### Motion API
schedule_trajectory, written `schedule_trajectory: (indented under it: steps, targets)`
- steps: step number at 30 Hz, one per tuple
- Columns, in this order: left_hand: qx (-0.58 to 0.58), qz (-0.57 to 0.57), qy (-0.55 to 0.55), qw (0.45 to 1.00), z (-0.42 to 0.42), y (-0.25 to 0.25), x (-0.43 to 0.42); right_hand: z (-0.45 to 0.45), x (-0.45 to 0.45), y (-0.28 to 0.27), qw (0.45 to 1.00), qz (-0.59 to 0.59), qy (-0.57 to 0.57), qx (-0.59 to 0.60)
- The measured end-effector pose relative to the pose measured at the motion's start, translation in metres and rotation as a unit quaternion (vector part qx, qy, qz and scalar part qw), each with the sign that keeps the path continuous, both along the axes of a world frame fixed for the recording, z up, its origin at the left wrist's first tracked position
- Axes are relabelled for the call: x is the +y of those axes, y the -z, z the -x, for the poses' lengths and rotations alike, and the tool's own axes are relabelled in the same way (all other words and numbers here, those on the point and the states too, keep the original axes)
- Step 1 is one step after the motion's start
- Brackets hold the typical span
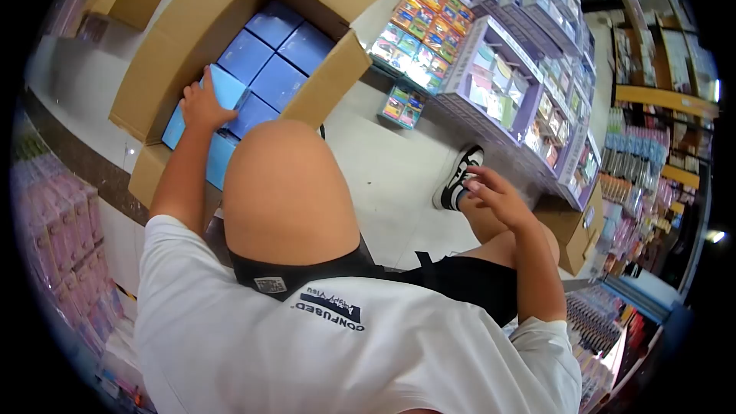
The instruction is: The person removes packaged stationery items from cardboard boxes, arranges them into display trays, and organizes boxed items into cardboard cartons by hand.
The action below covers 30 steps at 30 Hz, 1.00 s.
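An open cardboard carton (172, 50) on the floor at upper left holds several blue boxes (277, 80) packed in rows. My left hand (203, 105) reaches into its near left part and grips a light blue box (228, 89), thumb to the right and fingers over the far side. The underside of that grip is hidden. More light blue surface shows below my wrist, partly behind my knee. My right hand (497, 198) hovers in front of my right knee, near my shoe (458, 176), with loosely bent fingers apart and nothing in them.
Purple display trays (491, 80) of packaged goods stand at upper right, beside colourful small packs (425, 31) and one separate pack (402, 106) on the floor. Pink packaged goods (65, 245) line the left. Another carton (579, 226) stands beyond my right knee; shelves (667, 96) run along the right.
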State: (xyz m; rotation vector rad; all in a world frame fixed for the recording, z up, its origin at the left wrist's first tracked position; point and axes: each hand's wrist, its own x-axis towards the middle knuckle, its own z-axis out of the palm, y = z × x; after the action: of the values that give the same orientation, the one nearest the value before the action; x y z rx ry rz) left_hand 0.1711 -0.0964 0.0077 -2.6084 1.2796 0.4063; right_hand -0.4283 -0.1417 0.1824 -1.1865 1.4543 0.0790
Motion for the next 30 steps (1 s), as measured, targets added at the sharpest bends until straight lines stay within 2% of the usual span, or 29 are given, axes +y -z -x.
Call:
schedule_trajectory:
  steps: [2, 4, 5, 6, 7, 9, 11, 13, 14, 16, 18, 20, 21, 23, 25, 27, 30]
  targets:
    - [0.027, -0.012, 0.022, 0.999, 0.002, -0.021, 0.002, -0.016, 0.006, 0.024, 0.998, 0.027, -0.019, -0.046]
    - [0.151, 0.179, 0.007, 0.972, -0.028, 0.010, 0.007, -0.055, 0.003, 0.015, 0.993, 0.078, -0.091, -0.022]
    - [0.214, 0.269, -0.001, 0.939, -0.047, 0.025, 0.008, -0.070, -0.001, 0.017, 0.986, 0.112, -0.109, -0.053]
    - [0.353, 0.326, -0.038, 0.876, -0.058, 0.032, 0.004, -0.086, -0.006, 0.021, 0.978, 0.144, -0.128, -0.084]
    - [0.510, 0.309, -0.090, 0.798, -0.032, -0.023, -0.004, -0.103, -0.014, 0.026, 0.976, 0.146, -0.109, -0.121]
    - [0.691, 0.290, -0.081, 0.658, -0.018, -0.069, -0.021, -0.148, -0.032, 0.034, 0.964, 0.144, -0.039, -0.218]
    - [0.790, 0.268, -0.072, 0.546, 0.028, -0.114, -0.040, -0.198, -0.044, 0.034, 0.937, 0.123, 0.059, -0.322]
    - [0.861, 0.201, -0.038, 0.466, 0.065, -0.132, -0.067, -0.241, -0.053, 0.028, 0.893, 0.096, 0.156, -0.412]
    - [0.872, 0.145, -0.020, 0.466, 0.079, -0.132, -0.083, -0.252, -0.057, 0.027, 0.868, 0.055, 0.190, -0.456]
    - [0.856, 0.086, -0.024, 0.510, 0.103, -0.137, -0.102, -0.259, -0.066, 0.027, 0.806, -0.025, 0.262, -0.531]
    - [0.798, 0.082, -0.066, 0.594, 0.120, -0.150, -0.111, -0.230, -0.076, 0.056, 0.820, -0.034, 0.276, -0.501]
    - [0.642, 0.087, 0.017, 0.762, 0.108, -0.134, -0.104, -0.200, -0.078, 0.080, 0.852, -0.004, 0.298, -0.431]
    - [0.550, 0.086, 0.060, 0.829, 0.092, -0.121, -0.098, -0.182, -0.076, 0.097, 0.863, -0.012, 0.310, -0.400]
    - [0.437, 0.192, 0.090, 0.874, 0.033, -0.023, -0.059, -0.139, -0.072, 0.145, 0.882, -0.032, 0.329, -0.337]
    - [0.208, 0.138, 0.108, 0.962, -0.020, 0.031, 0.001, -0.103, -0.064, 0.189, 0.882, -0.053, 0.369, -0.288]
    - [0.104, -0.042, 0.012, 0.994, -0.029, 0.034, 0.037, -0.073, -0.055, 0.241, 0.877, -0.080, 0.412, -0.236]
    - [0.062, -0.095, 0.026, 0.993, -0.001, 0.010, 0.054, -0.058, -0.059, 0.276, 0.881, -0.101, 0.418, -0.199]
